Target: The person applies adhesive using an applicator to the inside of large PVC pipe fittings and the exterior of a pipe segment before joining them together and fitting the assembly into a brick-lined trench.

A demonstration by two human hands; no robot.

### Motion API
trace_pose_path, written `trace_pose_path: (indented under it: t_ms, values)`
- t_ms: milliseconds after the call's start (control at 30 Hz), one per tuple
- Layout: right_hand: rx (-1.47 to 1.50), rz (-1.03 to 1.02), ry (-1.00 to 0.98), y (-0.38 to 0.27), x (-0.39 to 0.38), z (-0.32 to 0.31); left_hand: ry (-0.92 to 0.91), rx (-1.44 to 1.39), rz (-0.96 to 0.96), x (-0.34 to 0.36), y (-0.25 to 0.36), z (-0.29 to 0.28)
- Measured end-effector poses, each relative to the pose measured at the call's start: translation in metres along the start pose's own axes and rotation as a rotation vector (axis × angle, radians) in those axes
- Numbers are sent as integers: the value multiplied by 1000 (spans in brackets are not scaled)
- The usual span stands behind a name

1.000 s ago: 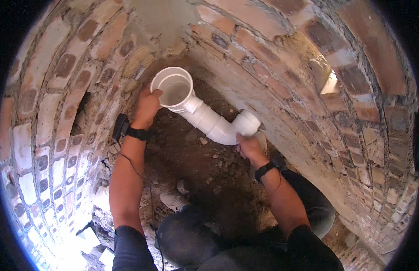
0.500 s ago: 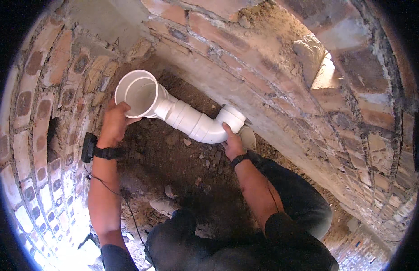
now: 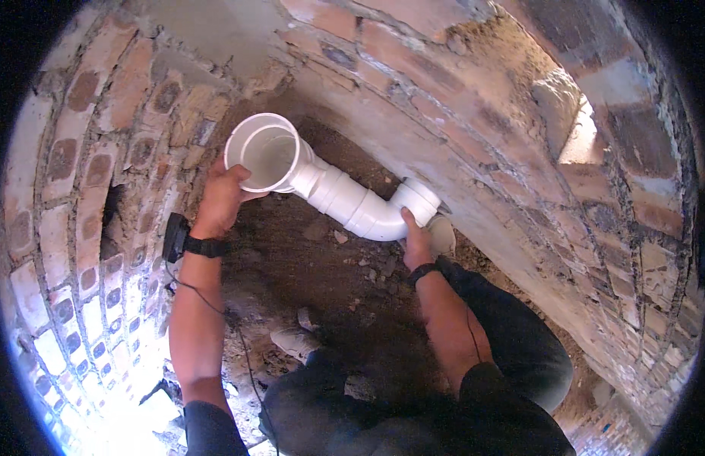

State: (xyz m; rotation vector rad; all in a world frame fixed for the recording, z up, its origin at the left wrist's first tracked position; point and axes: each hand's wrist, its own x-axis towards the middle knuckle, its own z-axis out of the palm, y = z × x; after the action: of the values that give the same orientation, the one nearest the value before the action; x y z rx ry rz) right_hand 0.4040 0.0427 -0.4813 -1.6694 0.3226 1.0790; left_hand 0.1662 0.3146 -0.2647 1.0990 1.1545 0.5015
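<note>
Both hands grip a white plastic drain pipe assembly point(image 3: 345, 199). At its left end is a wide open socket point(image 3: 263, 154), facing up toward me. My left hand point(image 3: 222, 194) holds that socket by its rim, the thumb over the edge and the fingers partly hidden behind. At the other end a curved elbow point(image 3: 394, 215) meets a collar point(image 3: 418, 199) close against the right-hand wall. My right hand point(image 3: 417, 239) is closed round the underside of the elbow, thumb up along its side. Whether the collar sits inside the wall opening, I cannot tell.
Brick walls rise on the left point(image 3: 102, 190) and right point(image 3: 535, 220), meeting in a narrow corner. Loose soil and stones point(image 3: 345, 281) cover the ground. A pale round piece point(image 3: 442, 235) lies beside the elbow. A black cable point(image 3: 246, 349) hangs from my left wrist.
The view has shifted, so the pipe, hands and walls all appear farther right. Both hands keep the same hold on the pipe.
</note>
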Motion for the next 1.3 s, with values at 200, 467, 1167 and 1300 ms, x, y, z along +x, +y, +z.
trace_pose_path:
  t_ms: [200,467,1167,1300]
  values:
    - [-81,-33,-8,-1,11,-13,-17,-11,-4,6,-4,8]
    - [50,2,-103,1,0,3,2,37,26,5,-6,-5]
    - [73,21,-245,0,2,-12,-69,85,136,17,-14,-12]
    - [50,33,-194,6,7,-9,-82,72,144,19,-14,-14]
